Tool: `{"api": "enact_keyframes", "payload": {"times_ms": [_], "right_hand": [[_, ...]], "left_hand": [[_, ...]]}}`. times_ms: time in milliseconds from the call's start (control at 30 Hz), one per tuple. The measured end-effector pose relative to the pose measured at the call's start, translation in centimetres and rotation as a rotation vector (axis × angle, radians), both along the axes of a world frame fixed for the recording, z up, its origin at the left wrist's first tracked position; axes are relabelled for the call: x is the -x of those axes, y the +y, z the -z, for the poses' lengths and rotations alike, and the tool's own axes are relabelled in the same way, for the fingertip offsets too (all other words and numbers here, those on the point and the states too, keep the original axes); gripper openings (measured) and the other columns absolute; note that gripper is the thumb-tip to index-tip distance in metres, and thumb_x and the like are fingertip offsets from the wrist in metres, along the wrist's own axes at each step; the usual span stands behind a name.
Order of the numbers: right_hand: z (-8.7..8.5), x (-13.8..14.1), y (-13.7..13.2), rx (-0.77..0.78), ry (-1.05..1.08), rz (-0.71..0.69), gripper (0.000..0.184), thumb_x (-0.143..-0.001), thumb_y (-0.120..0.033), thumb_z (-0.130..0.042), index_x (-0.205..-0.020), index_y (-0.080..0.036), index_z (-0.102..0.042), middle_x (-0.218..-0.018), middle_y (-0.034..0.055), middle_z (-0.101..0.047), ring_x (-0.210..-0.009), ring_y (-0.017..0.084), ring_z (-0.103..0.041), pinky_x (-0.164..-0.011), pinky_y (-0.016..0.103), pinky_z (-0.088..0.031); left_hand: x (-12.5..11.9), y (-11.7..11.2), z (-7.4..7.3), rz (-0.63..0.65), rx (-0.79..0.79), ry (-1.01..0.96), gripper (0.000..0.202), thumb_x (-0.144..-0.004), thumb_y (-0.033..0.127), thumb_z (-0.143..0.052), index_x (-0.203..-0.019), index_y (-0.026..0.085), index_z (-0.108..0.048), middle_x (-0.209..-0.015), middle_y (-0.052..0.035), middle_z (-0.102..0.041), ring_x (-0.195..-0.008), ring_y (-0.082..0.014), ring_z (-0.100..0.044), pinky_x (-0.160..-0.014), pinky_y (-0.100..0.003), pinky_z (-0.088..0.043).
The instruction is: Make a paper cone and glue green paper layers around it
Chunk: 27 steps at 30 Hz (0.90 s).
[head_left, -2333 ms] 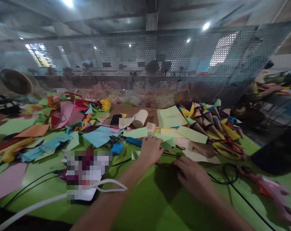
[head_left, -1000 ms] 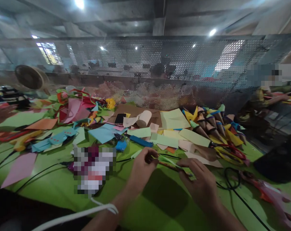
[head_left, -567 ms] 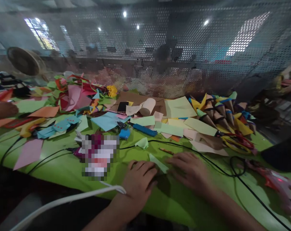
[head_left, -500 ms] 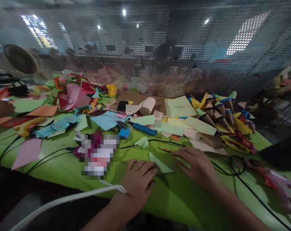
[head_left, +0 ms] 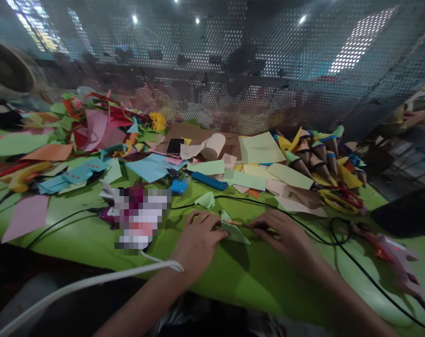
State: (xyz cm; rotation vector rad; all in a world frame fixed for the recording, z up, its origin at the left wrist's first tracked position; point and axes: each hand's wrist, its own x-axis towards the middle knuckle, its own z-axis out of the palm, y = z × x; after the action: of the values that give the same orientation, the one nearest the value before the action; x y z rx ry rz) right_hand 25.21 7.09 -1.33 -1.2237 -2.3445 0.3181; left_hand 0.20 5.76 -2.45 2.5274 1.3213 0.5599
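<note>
A small light green folded paper piece (head_left: 238,235) lies close to the table surface in front of me. My left hand (head_left: 201,238) closes its thumb and fingertips on the paper's left edge. In my right hand (head_left: 286,235) is a pencil (head_left: 238,224), pinched between thumb and fingers and pointing left. Its tip end lies over the green paper, though I cannot tell whether it touches. Just beyond my hands sits another small crumpled green paper (head_left: 206,200). A white cord (head_left: 93,283) runs from near my left wrist to the lower left.
A pink glue gun (head_left: 391,255) with a black cable lies at right, scissors (head_left: 340,200) beyond it. A phone-like item (head_left: 144,222), partly pixelated, is left of my hands. Coloured paper scraps, a blue cutter (head_left: 209,180) and paper cones (head_left: 316,157) fill the back. Behind rises perforated mesh (head_left: 212,84).
My right hand has brought the pencil down-left over the green paper. My left hand has shifted slightly up and grips the paper's edge. The view has tilted down a little.
</note>
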Motion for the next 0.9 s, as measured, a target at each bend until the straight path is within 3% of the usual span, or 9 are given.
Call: {"api": "enact_keyframes", "payload": {"times_ms": [200, 300, 400, 600, 767, 900], "right_hand": [[0.4, 1.1, -0.5, 0.084, 0.021, -0.08, 0.009, -0.093, -0.019, -0.057, -0.094, -0.022, -0.066, -0.088, 0.0041, -0.068, -0.084, 0.021, -0.062, -0.072, 0.031, -0.043], [0.9, 1.0, -0.4, 0.046, -0.038, -0.101, 0.012, -0.095, -0.021, -0.055, -0.094, -0.022, -0.067, -0.088, 0.0044, -0.068, -0.082, 0.021, -0.061, -0.072, 0.031, -0.043], [1.2, 1.1, -0.4, 0.007, -0.086, -0.118, 0.017, -0.097, -0.025, -0.052, -0.095, -0.022, -0.069, -0.087, 0.0053, -0.068, -0.081, 0.02, -0.06, -0.073, 0.032, -0.043], [1.1, 1.4, -0.4, -0.01, -0.082, -0.086, 0.009, -0.093, -0.021, -0.057, -0.091, -0.021, -0.066, -0.084, 0.0038, -0.068, -0.079, 0.019, -0.061, -0.07, 0.03, -0.043], [0.1, 0.4, -1.0, -0.122, -0.11, -0.142, 0.01, -0.093, -0.021, -0.058, -0.095, -0.022, -0.067, -0.097, 0.0063, -0.068, -0.088, 0.021, -0.06, -0.077, 0.033, -0.042], [-0.4, 0.2, -1.5, -0.234, -0.264, -0.173, 0.016, -0.096, -0.019, -0.053, -0.095, -0.021, -0.069, -0.089, 0.0057, -0.067, -0.082, 0.021, -0.06, -0.076, 0.035, -0.041]], "left_hand": [[1.1, -1.0, 0.2, -0.094, 0.155, -0.123, 0.032, -0.077, -0.004, -0.048, -0.095, 0.021, -0.057, -0.112, -0.0026, -0.07, -0.115, -0.0197, -0.059, -0.103, -0.043, -0.042], [1.7, -1.2, 0.6, -0.154, 0.2, -0.213, 0.032, -0.077, -0.003, -0.046, -0.098, 0.022, -0.052, -0.109, -0.0036, -0.07, -0.108, -0.0194, -0.063, -0.094, -0.038, -0.048], [1.3, -1.2, 0.6, -0.182, 0.083, -0.188, 0.037, -0.078, 0.0, -0.048, -0.108, 0.021, -0.053, -0.109, -0.006, -0.068, -0.104, -0.0229, -0.062, -0.089, -0.041, -0.048], [-1.2, -1.5, -0.1, 0.0, -0.011, 0.033, 0.026, -0.089, 0.014, -0.056, -0.112, 0.025, -0.06, -0.108, -0.002, -0.068, -0.101, -0.0235, -0.059, -0.089, -0.043, -0.041], [-2.1, -1.1, 0.3, -0.046, -0.071, 0.119, 0.018, -0.094, 0.015, -0.051, -0.101, 0.024, -0.065, -0.097, -0.0011, -0.067, -0.091, -0.0215, -0.058, -0.082, -0.04, -0.04], [-2.2, -0.9, 0.7, -0.041, -0.113, 0.123, 0.018, -0.094, 0.017, -0.051, -0.101, 0.026, -0.065, -0.092, -0.0002, -0.065, -0.087, -0.0212, -0.058, -0.079, -0.039, -0.04]]}}
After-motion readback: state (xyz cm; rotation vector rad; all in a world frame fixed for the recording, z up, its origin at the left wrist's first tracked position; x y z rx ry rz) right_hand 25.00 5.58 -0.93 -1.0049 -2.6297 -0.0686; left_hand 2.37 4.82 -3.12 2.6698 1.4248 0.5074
